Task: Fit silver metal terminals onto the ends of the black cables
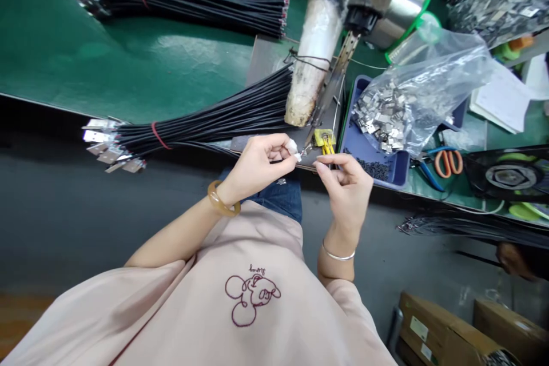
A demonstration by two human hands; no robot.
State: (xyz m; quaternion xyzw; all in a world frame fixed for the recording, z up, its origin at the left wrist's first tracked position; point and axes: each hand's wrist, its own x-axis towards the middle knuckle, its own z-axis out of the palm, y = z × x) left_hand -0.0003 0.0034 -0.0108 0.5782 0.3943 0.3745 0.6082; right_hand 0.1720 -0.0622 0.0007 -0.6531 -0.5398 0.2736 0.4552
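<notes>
My left hand [272, 160], white covers on some fingertips, is pinched closed just below the soldering iron tip [309, 136]. A black cable runs from the bundle [214, 108] toward this hand, and a tiny end with thin wires shows at its fingertips. Thumb and index finger of my right hand [349, 183] are pressed together a short way to the right; what they hold, if anything, is too small to make out. Between and behind the hands sits a yellow sponge [325, 138]. A small metal piece [281, 182] lies below my left hand, by my lap.
A thick white wrapped tube [306, 74] hangs over the work spot. To the right stand a blue tray [401, 168] with small black parts, a plastic bag [446, 80] of metal connectors, pliers [431, 176] and orange-handled scissors [448, 162]. Another cable bundle [193, 0] lies behind.
</notes>
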